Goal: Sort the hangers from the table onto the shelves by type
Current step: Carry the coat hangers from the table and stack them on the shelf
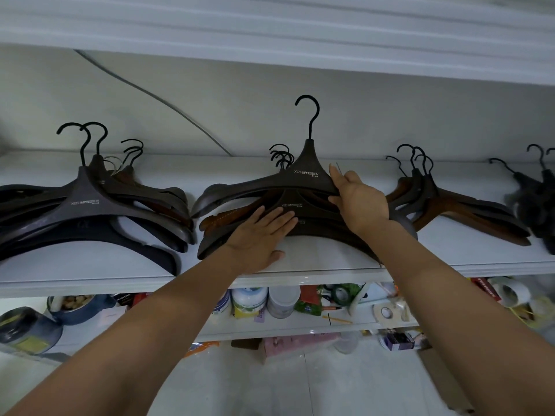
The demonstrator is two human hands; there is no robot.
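Note:
A white shelf (315, 259) carries several piles of dark hangers with black hooks. On the middle pile (240, 214) lies a dark brown hanger (297, 178) printed with white lettering, its hook pointing up. My right hand (357, 199) grips that top hanger at its right arm, thumb and fingers closed on it. Resting flat on the lower hangers of the same pile is my left hand (261, 235), fingers spread, thumb on the shelf. Another pile (90, 205) is at the left, a brown wooden pile (450, 205) at the right, and a black pile (537, 202) at the far right edge.
A second shelf board (270, 40) overhangs close above. A grey cable (156, 97) runs down the back wall. The lower shelf (300, 325) holds jars, tape rolls, boxes and packets. A pale floor shows at the bottom.

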